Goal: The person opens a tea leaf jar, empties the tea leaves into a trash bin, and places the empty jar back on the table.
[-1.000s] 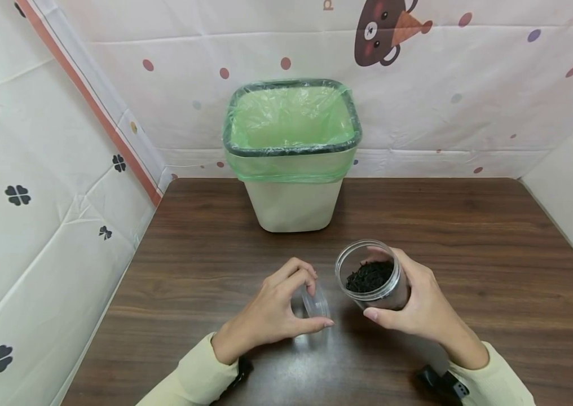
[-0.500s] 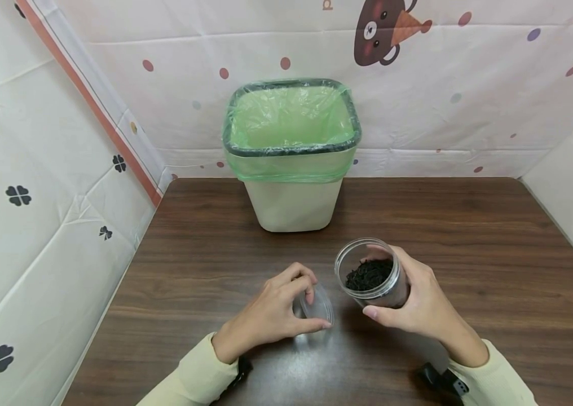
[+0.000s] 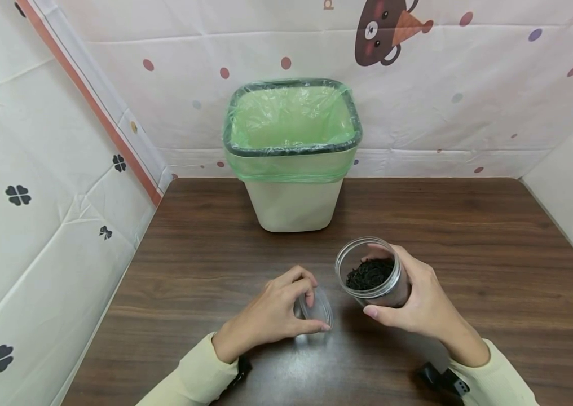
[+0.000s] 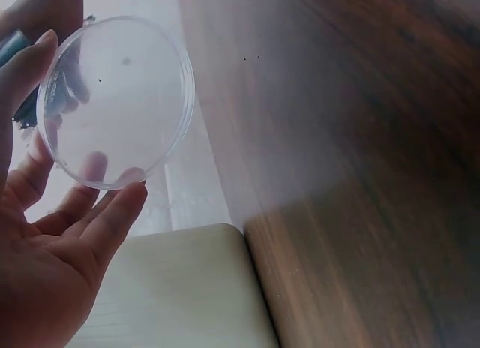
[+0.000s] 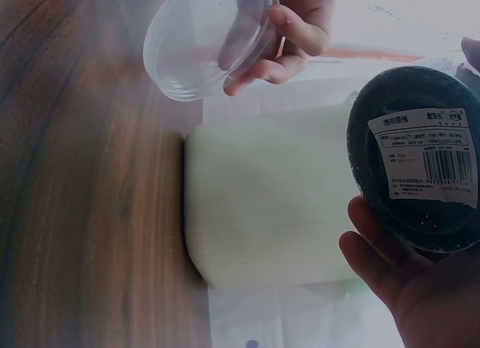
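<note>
My left hand (image 3: 283,310) holds a clear round plastic lid (image 3: 321,309) by its edge, between thumb and fingers. In the left wrist view the lid (image 4: 124,100) shows its full disc, with fingertips along its rim. My right hand (image 3: 418,304) grips a clear jar (image 3: 393,290) from its right side, tilted with the mouth toward the left. Dark, shredded tea-like leaves (image 3: 369,274) lie inside it. The right wrist view shows the jar's base (image 5: 412,160) bearing a white printed label (image 5: 426,154). Lid and jar are apart, side by side.
A cream bin (image 3: 294,206) lined with a green plastic bag (image 3: 291,169) stands at the back of the brown wooden table (image 3: 190,242). Patterned white sheets (image 3: 175,101) hang behind and at the sides. A dark device (image 3: 441,380) sits at the right wrist.
The lid has turned slightly in my left hand and shows more of its face, while the left fingers have dipped a little. My right hand and the jar have hardly moved.
</note>
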